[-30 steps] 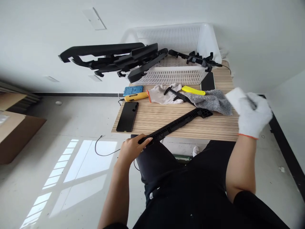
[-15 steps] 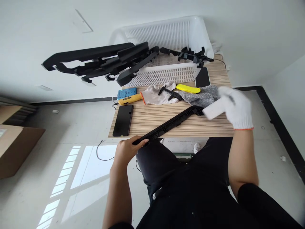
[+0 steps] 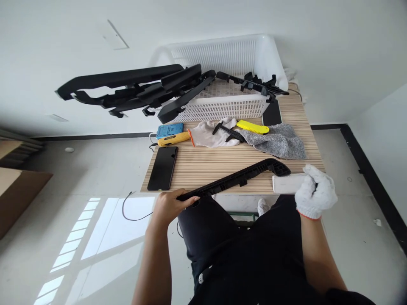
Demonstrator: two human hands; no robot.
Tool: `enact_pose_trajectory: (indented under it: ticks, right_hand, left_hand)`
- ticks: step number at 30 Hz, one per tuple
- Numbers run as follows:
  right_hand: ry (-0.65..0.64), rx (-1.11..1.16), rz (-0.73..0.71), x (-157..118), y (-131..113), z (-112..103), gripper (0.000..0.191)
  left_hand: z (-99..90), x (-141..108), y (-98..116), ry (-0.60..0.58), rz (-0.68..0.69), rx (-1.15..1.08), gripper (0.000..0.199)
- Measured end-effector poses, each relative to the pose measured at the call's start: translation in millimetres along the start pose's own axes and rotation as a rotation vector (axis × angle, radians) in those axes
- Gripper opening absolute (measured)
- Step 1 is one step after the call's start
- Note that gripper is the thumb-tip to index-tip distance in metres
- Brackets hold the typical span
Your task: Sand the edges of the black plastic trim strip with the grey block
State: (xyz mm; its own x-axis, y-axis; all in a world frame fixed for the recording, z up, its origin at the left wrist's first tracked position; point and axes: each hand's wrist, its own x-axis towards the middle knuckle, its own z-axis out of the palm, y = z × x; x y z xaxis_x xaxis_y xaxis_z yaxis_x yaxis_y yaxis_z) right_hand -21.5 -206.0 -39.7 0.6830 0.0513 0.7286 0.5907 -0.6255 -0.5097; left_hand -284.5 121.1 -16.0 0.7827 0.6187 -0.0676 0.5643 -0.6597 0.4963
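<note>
My bare left hand point(image 3: 171, 207) is closed around the near end of a long black plastic trim piece point(image 3: 233, 180), its ribbed side facing up. The piece slants over the table's front edge, with its wider, bent end toward the right. My right hand point(image 3: 316, 192), in a white knitted glove with an orange cuff, grips a flat white rectangular piece point(image 3: 287, 184). That white piece lies close below the trim's far end; whether they touch I cannot tell. Behind them are a grey cloth point(image 3: 280, 142), a yellow-handled knife point(image 3: 252, 127), a black caliper point(image 3: 228, 132) and another white glove point(image 3: 206, 134).
A white plastic basket point(image 3: 219, 108) at the back holds several black trim pieces point(image 3: 127, 80) jutting out leftward. A black phone point(image 3: 162, 168), a yellow-handled tool point(image 3: 173, 139) and a blue box point(image 3: 170, 129) sit at the left. A dark flat device point(image 3: 272, 112) lies beside the basket.
My right hand has come down toward the table's front edge with the white piece. The trim's far end has shifted right, away from the grey cloth. The view has tilted slightly upward.
</note>
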Motion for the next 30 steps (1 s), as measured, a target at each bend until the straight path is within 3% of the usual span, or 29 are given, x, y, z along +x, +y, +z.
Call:
enact_pose_trajectory:
  ticks: [7, 16, 21, 25, 28, 30]
  right_hand:
    - [0.023, -0.011, -0.061, -10, 23, 3, 0.031]
    - [0.072, -0.095, -0.018, -9, 32, 5, 0.027]
    - [0.094, -0.054, -0.071, -8, 33, 7, 0.030]
    - [0.070, -0.048, -0.043, 1, 22, 4, 0.028]
    - [0.005, 0.013, 0.095, 21, 0, 1, 0.028]
    - [0.064, 0.178, 0.195, 39, -19, -1, 0.030]
  left_hand:
    - [11.4, -2, -14, 0.048, 0.034, -0.051, 0.052]
    - [8.6, -4, -1, 0.063, 0.070, -0.134, 0.053]
    - [8.8, -2, -1, 0.053, 0.060, -0.123, 0.059]
    - [10.1, -2, -3, 0.049, 0.067, -0.113, 0.059]
    - [14.0, -3, -3, 0.098, 0.060, -0.016, 0.056]
    - [18.4, -5, -2, 0.164, 0.039, 0.083, 0.053]
